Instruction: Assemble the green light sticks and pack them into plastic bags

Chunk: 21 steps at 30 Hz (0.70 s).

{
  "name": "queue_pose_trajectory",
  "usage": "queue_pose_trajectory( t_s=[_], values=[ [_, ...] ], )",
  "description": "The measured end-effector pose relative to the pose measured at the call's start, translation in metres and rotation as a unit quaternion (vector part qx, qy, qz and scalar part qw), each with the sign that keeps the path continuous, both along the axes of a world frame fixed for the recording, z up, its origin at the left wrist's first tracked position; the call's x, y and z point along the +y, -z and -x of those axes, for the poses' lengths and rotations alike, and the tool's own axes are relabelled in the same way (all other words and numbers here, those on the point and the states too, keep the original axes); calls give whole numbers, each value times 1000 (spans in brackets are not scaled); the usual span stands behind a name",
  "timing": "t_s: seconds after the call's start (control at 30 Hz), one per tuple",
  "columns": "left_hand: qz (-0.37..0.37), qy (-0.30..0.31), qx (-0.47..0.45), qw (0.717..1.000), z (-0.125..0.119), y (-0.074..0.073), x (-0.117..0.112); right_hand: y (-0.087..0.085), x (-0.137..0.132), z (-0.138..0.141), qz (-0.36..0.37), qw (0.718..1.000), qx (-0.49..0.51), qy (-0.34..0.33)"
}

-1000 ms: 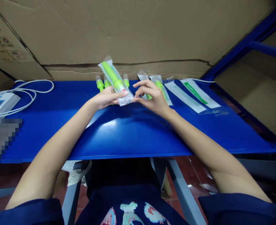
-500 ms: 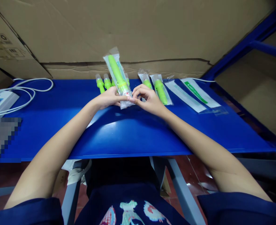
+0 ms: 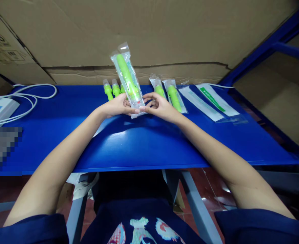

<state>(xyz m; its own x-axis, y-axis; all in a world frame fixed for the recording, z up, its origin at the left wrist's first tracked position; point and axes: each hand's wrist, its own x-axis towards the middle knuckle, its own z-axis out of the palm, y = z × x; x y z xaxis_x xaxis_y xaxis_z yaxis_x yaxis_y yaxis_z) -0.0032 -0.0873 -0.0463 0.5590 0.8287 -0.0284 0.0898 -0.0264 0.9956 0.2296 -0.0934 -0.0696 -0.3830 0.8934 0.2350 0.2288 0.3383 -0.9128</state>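
A lime-green flashlight [image 3: 124,72] with a clear end lies inside a clear plastic bag [image 3: 134,113], held up at a tilt above the table. My left hand [image 3: 117,105] grips the bag's lower end from the left, its thumb across the front. From the other side my right hand [image 3: 161,107] pinches the same lower end, the two thumb tips nearly meeting. Just behind the hands, several unbagged green flashlights [image 3: 108,91] lie in a row, partly hidden. Right of them are two bagged flashlights [image 3: 174,98], one partly covered by my right hand.
Two flat packets lie at the right: a white packet [image 3: 201,103] and one with a green label [image 3: 212,99]. A white cable [image 3: 35,96] and a white device [image 3: 5,109] are at the left of the blue table [image 3: 139,152]. A cardboard wall [image 3: 139,30] stands behind.
The bagged flashlight has risen slightly and its top tilts a little differently. My right fingers have loosened a bit around its lower end; both hands stay on the bag.
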Motion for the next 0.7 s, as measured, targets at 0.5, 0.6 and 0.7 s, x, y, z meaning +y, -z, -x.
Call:
queue_pose_trajectory(
  t_s=[0.5, 0.6, 0.7],
  values=[
    [-60, 61, 69, 994, 2, -11, 5, -12, -14, 9, 80, 993, 89, -22],
    [-88, 62, 68, 992, 2, -16, 3, -10, -15, 11, 96, 991, 97, -5],
    [-103, 52, 66, 991, 0, -18, 2, -8, -15, 10, 107, 989, 104, 4]
  ],
)
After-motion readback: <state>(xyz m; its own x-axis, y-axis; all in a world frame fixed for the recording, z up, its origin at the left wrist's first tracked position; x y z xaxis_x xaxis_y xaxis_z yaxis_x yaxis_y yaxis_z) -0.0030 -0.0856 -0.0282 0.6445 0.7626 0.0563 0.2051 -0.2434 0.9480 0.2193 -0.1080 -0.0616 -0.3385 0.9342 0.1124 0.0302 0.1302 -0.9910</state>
